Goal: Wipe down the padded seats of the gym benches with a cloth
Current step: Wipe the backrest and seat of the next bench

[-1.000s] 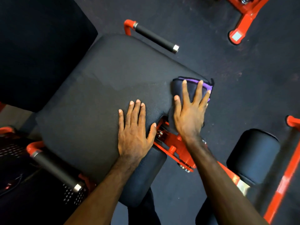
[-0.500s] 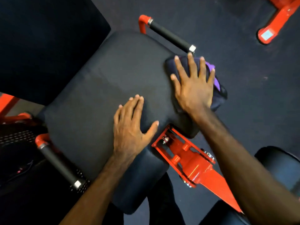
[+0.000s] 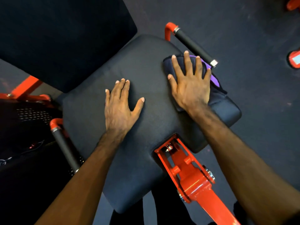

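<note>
A: Where's the cloth (image 3: 176,65)?
B: On the padded seat (image 3: 146,127), at its far right edge, under the right hand (image 3: 190,86), fingers spread flat.
A: Left hand (image 3: 119,106)?
B: Grip released, palm resting mid-seat

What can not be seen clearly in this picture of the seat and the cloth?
Head view only:
- Cloth: mostly hidden under the right hand.
- Seat pad: patches covered by the left hand and both forearms.
- Red frame: cut off by the bottom edge.
</note>
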